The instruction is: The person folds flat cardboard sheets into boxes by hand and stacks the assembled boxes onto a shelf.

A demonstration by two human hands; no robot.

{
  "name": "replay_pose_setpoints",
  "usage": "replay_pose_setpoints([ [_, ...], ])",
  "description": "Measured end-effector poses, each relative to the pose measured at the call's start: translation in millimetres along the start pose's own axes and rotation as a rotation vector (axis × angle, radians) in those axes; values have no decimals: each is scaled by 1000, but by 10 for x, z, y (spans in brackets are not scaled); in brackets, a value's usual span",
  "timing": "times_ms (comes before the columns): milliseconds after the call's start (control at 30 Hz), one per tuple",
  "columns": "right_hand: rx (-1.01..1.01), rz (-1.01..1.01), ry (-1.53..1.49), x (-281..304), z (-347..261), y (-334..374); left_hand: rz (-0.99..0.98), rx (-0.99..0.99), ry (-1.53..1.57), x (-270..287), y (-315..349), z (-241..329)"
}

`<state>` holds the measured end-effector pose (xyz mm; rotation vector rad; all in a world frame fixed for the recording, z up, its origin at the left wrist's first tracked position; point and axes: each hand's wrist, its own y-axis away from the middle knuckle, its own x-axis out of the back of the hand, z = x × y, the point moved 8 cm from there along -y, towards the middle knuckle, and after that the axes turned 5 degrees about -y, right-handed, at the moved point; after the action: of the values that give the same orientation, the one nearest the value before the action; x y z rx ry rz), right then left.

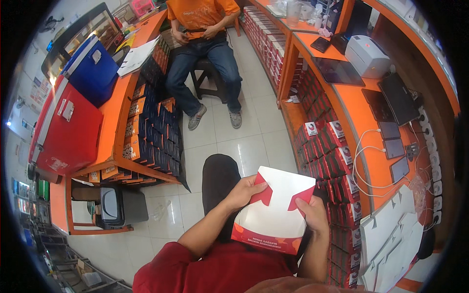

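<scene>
Over my lap I hold a red and white cardboard box (278,200), folded flat or nearly so, with a printed red band along its near edge. My left hand (242,194) grips its left edge, thumb lying on the red corner at the upper left. On the right side, my right hand (312,214) pinches the other red part, thumb on top. The fingers of both hands are mostly hidden behind the card. To the right, a stack of flat white card blanks (393,239) leans beside the orange counter.
Stacked red and black boxes (337,185) fill the shelf at right, below an orange counter (359,115) with tablets and a white printer (367,56). At left, red (68,127) and blue (93,71) coolers stand above dark boxes (151,132). Ahead, a person (202,29) sits on a stool.
</scene>
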<state>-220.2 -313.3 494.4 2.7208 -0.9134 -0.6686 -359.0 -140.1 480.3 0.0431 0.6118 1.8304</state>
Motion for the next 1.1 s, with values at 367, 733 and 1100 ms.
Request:
replay_pose_setpoints([
  [367,311,340,197,476,-234,28,-298,-492,-5,-272,283,261],
  [733,395,46,82,-31,-348,123,187,-88,253,-9,38,-234],
  [1100,265,214,-20,-53,-220,17,269,-131,110,65,133,-79],
])
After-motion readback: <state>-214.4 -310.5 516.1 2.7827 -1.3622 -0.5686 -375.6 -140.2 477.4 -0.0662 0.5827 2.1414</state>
